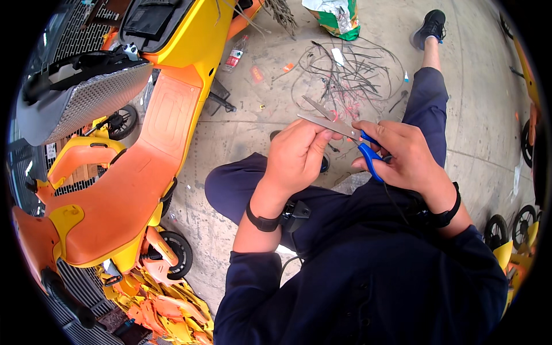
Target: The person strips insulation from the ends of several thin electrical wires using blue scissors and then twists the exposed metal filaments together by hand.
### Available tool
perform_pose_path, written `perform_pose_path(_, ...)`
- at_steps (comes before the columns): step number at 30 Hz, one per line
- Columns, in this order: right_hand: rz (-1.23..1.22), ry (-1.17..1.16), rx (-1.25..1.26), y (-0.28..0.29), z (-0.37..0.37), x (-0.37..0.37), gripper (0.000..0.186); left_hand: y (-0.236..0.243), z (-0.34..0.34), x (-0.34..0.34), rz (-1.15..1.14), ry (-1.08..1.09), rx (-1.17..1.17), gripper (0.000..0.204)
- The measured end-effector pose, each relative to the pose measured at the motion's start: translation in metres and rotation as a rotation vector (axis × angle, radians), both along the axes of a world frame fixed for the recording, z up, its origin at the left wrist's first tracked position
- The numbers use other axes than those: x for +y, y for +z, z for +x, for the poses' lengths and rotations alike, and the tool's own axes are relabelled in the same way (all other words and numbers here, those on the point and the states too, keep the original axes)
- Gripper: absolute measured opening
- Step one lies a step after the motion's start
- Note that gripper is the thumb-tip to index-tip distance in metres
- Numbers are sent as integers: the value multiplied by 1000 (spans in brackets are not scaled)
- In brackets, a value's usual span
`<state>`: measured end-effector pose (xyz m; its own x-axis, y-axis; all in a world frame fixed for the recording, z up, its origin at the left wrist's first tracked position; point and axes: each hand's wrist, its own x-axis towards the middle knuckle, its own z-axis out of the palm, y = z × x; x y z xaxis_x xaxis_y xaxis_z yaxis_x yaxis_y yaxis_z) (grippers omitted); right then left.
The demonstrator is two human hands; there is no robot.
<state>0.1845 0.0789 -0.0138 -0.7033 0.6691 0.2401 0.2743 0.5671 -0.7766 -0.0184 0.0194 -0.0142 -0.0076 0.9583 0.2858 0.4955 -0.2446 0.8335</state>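
My right hand (411, 152) is wrapped round the blue handles of a pair of scissors (371, 161). Their metal blades point to the upper left and are spread apart. Close by, my left hand (294, 154) is closed in a pinch, thumb against curled fingers, right beside the lower blade. What sits in that pinch is hidden or too small to make out. A small pinkish-red bit (333, 115) shows by the blades. From under my right hand a thin dark cord (398, 201) runs down toward my lap.
A tangle of black cables (351, 77) lies on the concrete floor ahead, near a plastic bottle (235, 54) and a green-white bag (336, 17). An orange-yellow scooter (123, 184) stands at left, above piled orange and yellow plastic parts (167, 313). Wheels (522, 223) line the right edge.
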Motion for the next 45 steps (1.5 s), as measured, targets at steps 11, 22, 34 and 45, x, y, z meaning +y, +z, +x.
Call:
perform_pose_path(11, -66, 32, 117, -3, -3, -2, 43, -1, -5, -3, 90, 16, 19, 2)
perform_pose_path(22, -113, 92, 98, 3, -2, 1, 43, -5, -5, -6, 35, 25, -57, 4)
perform_pose_path(34, -656, 224, 132, 9, -2, -5, 43, 7, -18, -15, -161, -125, -431, 11)
perform_pose_path(45, -1231, 502, 377, 8, -2, -6, 46, -7, -19, -22, -173, -324, -904, 16)
